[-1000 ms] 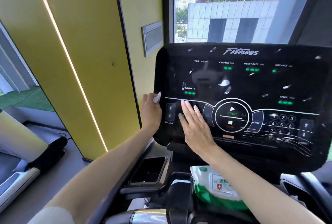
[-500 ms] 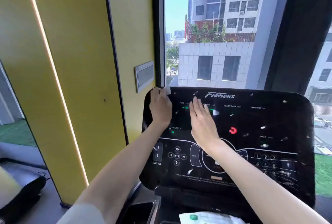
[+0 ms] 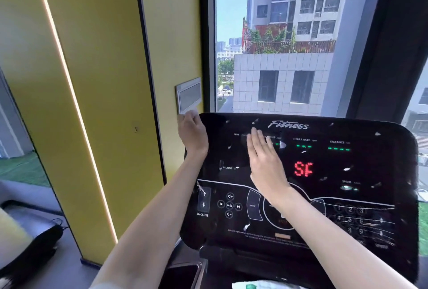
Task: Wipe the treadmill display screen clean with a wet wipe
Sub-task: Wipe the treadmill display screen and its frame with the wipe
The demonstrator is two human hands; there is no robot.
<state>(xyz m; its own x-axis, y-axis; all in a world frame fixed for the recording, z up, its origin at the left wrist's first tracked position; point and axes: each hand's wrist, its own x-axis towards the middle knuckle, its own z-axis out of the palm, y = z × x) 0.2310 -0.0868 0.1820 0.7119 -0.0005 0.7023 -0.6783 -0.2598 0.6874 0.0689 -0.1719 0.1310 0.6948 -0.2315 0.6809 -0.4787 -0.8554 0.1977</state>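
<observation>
The black treadmill display (image 3: pixel 361 172) fills the lower right, marked "Fitness", with a red "SF" lit and white specks scattered over it. My left hand (image 3: pixel 192 133) curls around the display's top left corner, and a small white piece of wet wipe (image 3: pixel 191 112) shows at its fingertips. My right hand (image 3: pixel 264 163) lies flat on the upper left of the screen, fingers together and pointing up, over the TIME and CALORIES readouts. Nothing shows under its palm.
A green-and-white wipe packet (image 3: pixel 254 286) peeks in at the bottom edge below the console. A dark tray (image 3: pixel 183 274) sits at the console's lower left. A yellow wall (image 3: pixel 104 103) stands to the left, and a window (image 3: pixel 278 45) lies behind the display.
Both hands slid up from the lower button area to the top left of the display. The camera tilted upward. A red "SF" has lit up on the screen.
</observation>
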